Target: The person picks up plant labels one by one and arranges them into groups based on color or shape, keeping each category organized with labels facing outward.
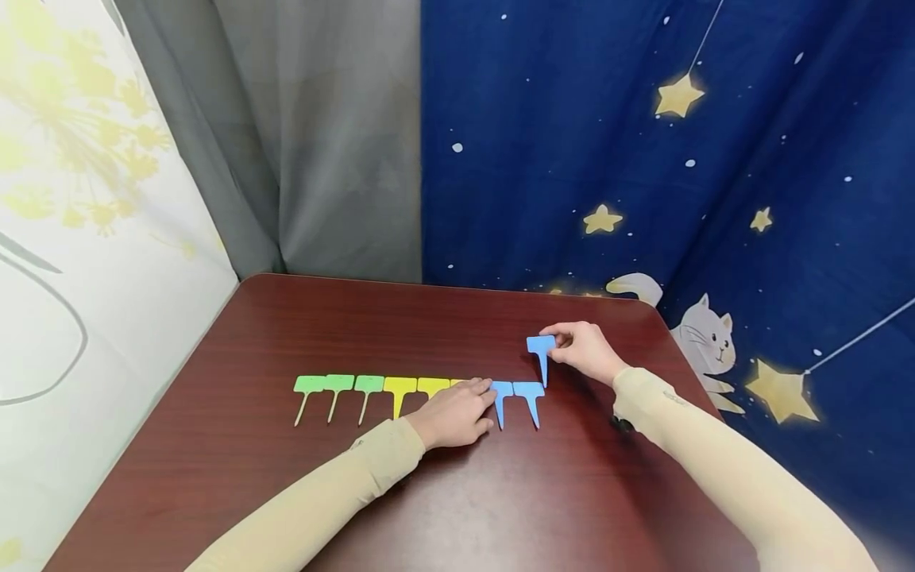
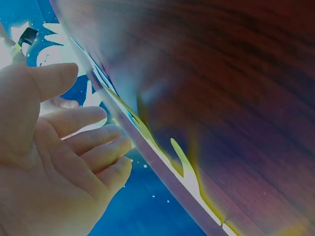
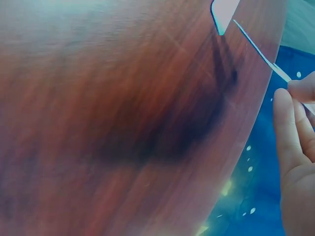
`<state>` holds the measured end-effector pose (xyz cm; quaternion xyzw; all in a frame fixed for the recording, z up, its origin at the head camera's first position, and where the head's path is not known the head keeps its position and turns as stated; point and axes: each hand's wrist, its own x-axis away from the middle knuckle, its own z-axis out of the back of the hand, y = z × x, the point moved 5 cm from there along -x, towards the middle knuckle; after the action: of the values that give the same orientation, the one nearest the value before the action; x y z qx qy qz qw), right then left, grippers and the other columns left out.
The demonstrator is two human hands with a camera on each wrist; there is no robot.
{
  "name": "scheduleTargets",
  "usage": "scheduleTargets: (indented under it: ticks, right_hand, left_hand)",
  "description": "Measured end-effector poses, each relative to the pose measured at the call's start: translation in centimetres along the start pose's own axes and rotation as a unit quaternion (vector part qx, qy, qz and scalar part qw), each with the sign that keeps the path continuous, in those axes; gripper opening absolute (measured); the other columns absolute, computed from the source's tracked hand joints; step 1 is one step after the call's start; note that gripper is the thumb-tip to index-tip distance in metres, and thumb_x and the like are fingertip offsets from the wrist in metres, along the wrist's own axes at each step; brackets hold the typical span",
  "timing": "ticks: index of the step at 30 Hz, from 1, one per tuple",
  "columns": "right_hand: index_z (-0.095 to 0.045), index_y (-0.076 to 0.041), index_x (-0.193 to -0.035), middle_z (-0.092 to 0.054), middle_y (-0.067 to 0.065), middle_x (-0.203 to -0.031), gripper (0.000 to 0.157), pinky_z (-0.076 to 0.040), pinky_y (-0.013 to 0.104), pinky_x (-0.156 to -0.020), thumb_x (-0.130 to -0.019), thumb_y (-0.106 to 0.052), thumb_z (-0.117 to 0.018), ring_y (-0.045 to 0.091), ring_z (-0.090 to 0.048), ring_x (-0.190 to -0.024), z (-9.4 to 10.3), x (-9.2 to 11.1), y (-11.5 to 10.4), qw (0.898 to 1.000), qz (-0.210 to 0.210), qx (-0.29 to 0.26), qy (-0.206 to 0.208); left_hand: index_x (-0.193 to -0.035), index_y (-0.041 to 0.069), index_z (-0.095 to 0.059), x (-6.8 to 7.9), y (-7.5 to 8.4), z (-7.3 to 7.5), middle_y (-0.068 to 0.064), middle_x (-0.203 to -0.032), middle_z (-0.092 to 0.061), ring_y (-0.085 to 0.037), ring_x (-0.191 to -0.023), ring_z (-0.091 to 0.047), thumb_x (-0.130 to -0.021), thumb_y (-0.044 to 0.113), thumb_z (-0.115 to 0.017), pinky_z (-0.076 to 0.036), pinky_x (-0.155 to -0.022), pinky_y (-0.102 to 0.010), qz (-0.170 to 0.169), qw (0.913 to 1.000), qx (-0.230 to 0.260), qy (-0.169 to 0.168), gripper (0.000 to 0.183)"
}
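Note:
In the head view my right hand (image 1: 588, 349) pinches a blue T-shaped plant label (image 1: 541, 345) by its head, stem pointing down. The right wrist view shows the thin edge of that label between thumb and fingertips. Below it, two blue labels (image 1: 529, 390) lie at the right end of a row. My left hand (image 1: 453, 415), fingers extended, lies over the row where yellow labels (image 1: 399, 385) meet the blue ones, partly hiding a third yellow label. In the left wrist view its fingers (image 2: 93, 115) are loosely spread. Three green labels (image 1: 369, 384) form the left end.
The row lies across a dark red wooden table (image 1: 236, 469). Behind the table hang a grey curtain (image 1: 343, 143) and a blue star-patterned curtain (image 1: 529, 159). A pale patterned cloth (image 1: 93, 238) runs along the left side.

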<state>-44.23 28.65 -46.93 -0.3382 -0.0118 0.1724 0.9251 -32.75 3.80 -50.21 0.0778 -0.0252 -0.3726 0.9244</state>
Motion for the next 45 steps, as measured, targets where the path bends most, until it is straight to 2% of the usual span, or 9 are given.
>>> scheduleTargets:
  ticks: [7,11,17,20,23,26,31,37,45]
  right_hand:
    - [-0.075,-0.02,-0.117,-0.067,0.007,-0.085,0.034,-0.057,0.038,-0.068,-0.085,-0.008,-0.077,0.027,-0.066,-0.073,0.6,2.2,1.5,0.997,-0.044,-0.058,-0.019]
    - [-0.075,-0.015,-0.118,-0.065,0.01,-0.086,0.036,-0.059,0.04,-0.07,-0.084,-0.003,-0.077,0.025,-0.065,-0.073,0.3,3.2,1.9,0.994,-0.064,-0.084,-0.036]
    - [-0.074,-0.01,-0.121,-0.063,0.011,-0.086,0.04,-0.059,0.034,-0.07,-0.082,-0.001,-0.077,0.021,-0.066,-0.074,-0.4,4.4,2.5,0.991,-0.074,-0.098,-0.057]
    - [-0.074,-0.011,-0.12,-0.064,0.006,-0.083,0.04,-0.056,0.03,-0.067,-0.082,-0.003,-0.078,0.019,-0.063,-0.071,-0.6,4.8,2.7,0.994,-0.058,-0.064,-0.061]
    - [-0.074,-0.011,-0.121,-0.063,0.0,-0.08,0.038,-0.052,0.029,-0.065,-0.084,-0.008,-0.079,0.017,-0.059,-0.069,-0.9,5.1,2.5,0.998,-0.021,0.002,-0.064]
    - [-0.073,-0.011,-0.123,-0.062,-0.005,-0.078,0.037,-0.049,0.029,-0.064,-0.087,-0.014,-0.08,0.014,-0.057,-0.068,-1.1,5.5,2.6,0.996,0.019,0.065,-0.064]
    - [-0.073,-0.014,-0.124,-0.059,-0.01,-0.079,0.037,-0.047,0.029,-0.065,-0.089,-0.022,-0.08,0.01,-0.054,-0.071,-1.3,6.0,3.0,0.99,0.058,0.117,-0.06]
    - [-0.072,-0.02,-0.127,-0.056,-0.012,-0.084,0.038,-0.047,0.03,-0.067,-0.09,-0.027,-0.079,0.005,-0.052,-0.072,-1.5,6.4,3.1,0.981,0.096,0.155,-0.067]
    - [-0.074,-0.028,-0.122,-0.058,-0.011,-0.09,0.033,-0.05,0.03,-0.071,-0.09,-0.026,-0.079,0.006,-0.055,-0.075,-1.4,6.6,3.4,0.984,0.082,0.138,-0.071]
  left_hand:
    - [-0.148,0.006,-0.05,-0.3,0.3,-0.1,-0.015,-0.156,-0.041,-0.028,-0.144,-0.038,-0.103,0.037,-0.056,-0.03,-0.117,-0.035,-0.005,1.0,-0.004,-0.005,0.055]
    - [-0.148,0.006,-0.05,-0.5,0.4,-0.2,-0.016,-0.155,-0.041,-0.028,-0.144,-0.038,-0.103,0.037,-0.056,-0.029,-0.117,-0.035,-0.011,0.9999,-0.006,-0.003,0.055]
    - [-0.148,0.006,-0.051,-0.8,0.6,-0.1,-0.016,-0.154,-0.043,-0.028,-0.144,-0.039,-0.103,0.036,-0.057,-0.029,-0.117,-0.034,-0.018,0.9998,-0.005,-0.001,0.054]
    - [-0.148,0.006,-0.05,-0.9,0.6,-0.1,-0.017,-0.155,-0.042,-0.028,-0.144,-0.038,-0.103,0.035,-0.057,-0.028,-0.117,-0.034,-0.017,0.9998,-0.001,-0.003,0.054]
    - [-0.149,0.006,-0.049,-1.0,0.5,-0.2,-0.017,-0.155,-0.041,-0.028,-0.145,-0.037,-0.104,0.034,-0.056,-0.028,-0.118,-0.035,-0.015,0.9999,0.0,-0.008,0.054]
    - [-0.149,0.007,-0.05,-1.1,0.5,-0.3,-0.016,-0.155,-0.041,-0.028,-0.144,-0.038,-0.104,0.034,-0.055,-0.029,-0.117,-0.035,-0.012,0.9999,-0.003,-0.009,0.053]
    - [-0.147,0.008,-0.052,-1.2,0.4,-0.3,-0.015,-0.154,-0.044,-0.028,-0.143,-0.041,-0.103,0.034,-0.056,-0.031,-0.116,-0.035,-0.015,0.9998,-0.011,-0.002,0.052]
    - [-0.146,0.007,-0.053,-1.3,0.5,-0.5,-0.016,-0.153,-0.045,-0.028,-0.143,-0.041,-0.103,0.034,-0.058,-0.031,-0.116,-0.034,-0.022,0.9996,-0.018,0.001,0.052]
    - [-0.146,0.006,-0.052,-1.5,0.6,-0.7,-0.016,-0.153,-0.044,-0.027,-0.144,-0.039,-0.103,0.035,-0.057,-0.028,-0.118,-0.035,-0.025,0.9994,-0.025,0.0,0.053]
